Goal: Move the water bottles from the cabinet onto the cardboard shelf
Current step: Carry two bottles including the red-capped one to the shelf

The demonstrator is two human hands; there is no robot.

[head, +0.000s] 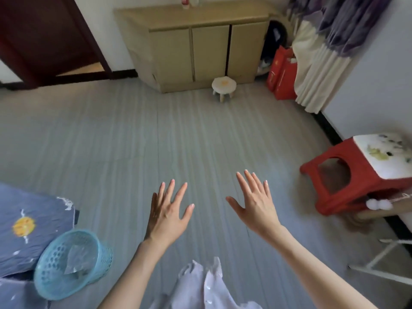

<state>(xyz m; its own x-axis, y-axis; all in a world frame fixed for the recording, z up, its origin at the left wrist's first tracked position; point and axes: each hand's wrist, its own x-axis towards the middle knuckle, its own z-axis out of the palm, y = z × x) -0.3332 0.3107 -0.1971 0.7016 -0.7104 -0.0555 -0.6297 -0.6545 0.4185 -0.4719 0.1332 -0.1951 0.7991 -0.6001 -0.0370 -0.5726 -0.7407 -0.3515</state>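
Grey striped floor (133, 141); white walls (379, 74); red stool (330, 190) right; purple-cream curtain (323, 63); dark door (44, 36).

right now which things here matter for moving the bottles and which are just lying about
For the job:
- cabinet, doors closed
- bottle on top of it, mostly cut off by the frame edge
- left hand and right hand, both empty

No cardboard shelf in view.

Lying about:
- small white stool
- red stool
- blue basket
- red bags
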